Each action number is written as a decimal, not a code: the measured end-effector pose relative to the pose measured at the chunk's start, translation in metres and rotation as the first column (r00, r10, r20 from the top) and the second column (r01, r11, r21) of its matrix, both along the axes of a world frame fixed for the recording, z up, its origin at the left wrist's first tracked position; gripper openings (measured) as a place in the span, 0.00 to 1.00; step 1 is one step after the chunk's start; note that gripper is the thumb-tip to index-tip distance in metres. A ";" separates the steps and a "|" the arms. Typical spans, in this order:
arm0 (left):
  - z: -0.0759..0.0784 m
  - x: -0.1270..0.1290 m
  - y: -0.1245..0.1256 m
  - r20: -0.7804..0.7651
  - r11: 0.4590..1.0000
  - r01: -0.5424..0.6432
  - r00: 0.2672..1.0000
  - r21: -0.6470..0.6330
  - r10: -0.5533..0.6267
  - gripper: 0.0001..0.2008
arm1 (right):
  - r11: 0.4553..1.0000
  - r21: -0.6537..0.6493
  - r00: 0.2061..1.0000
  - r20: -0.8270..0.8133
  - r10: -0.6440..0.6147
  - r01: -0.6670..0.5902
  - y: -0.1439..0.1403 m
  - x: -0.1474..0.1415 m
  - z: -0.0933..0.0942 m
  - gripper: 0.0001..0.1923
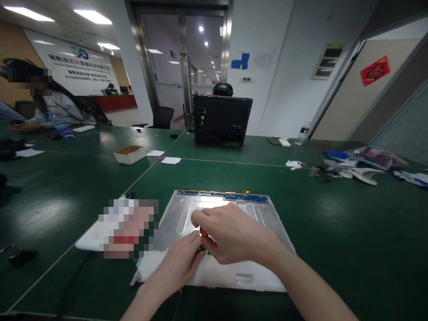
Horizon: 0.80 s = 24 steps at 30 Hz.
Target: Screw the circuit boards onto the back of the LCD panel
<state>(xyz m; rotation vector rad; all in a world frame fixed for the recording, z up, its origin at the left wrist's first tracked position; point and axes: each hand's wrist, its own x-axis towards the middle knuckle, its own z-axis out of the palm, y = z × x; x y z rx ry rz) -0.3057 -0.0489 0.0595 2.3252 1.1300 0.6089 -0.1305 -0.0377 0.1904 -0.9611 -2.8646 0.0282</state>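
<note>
Head view shows me both hands meeting over the near middle of a bare metal panel (187,214) — what looks like the back of a flat display, lying face down on the green table (334,223). My right hand (234,234) is curled into a narrow grip around a small tool with an orange handle (202,232); only a sliver of that handle shows between the fingers, so I cannot say what kind of tip it has. My left hand (180,258) comes up from the near side, its fingers pinched close at the same spot, touching or steadying the tool's lower end; whether it holds anything of its own I cannot tell.

As for progress, I judge the work to be partway. The panel already lies without any housing around it, and a blue circuit strip (224,196) along its far edge sits exposed. A black rear shell (222,120) stands upright well beyond, at the far side of the table. What remains is hard to gauge — the point under my hands is covered, so I cannot see any fastener or connector.

Left of the panel lies a white, partly blurred item. Farther off are a small cardboard box (129,154) and, to the far right, scattered parts.
</note>
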 end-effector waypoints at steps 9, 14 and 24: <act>-0.001 0.000 0.001 -0.020 1.000 0.000 1.000 -0.001 0.000 0.08 | 1.000 0.010 1.000 0.016 -0.006 0.006 0.000 0.000 0.002 0.10; -0.005 0.000 0.003 -0.021 1.000 0.002 1.000 0.018 -0.002 0.08 | 0.999 0.038 1.000 0.012 -0.018 0.017 0.001 0.000 0.000 0.10; -0.003 -0.002 0.001 -0.033 1.000 0.000 0.999 0.005 0.000 0.09 | 0.997 0.057 0.998 -0.004 -0.060 0.060 0.002 -0.002 -0.002 0.07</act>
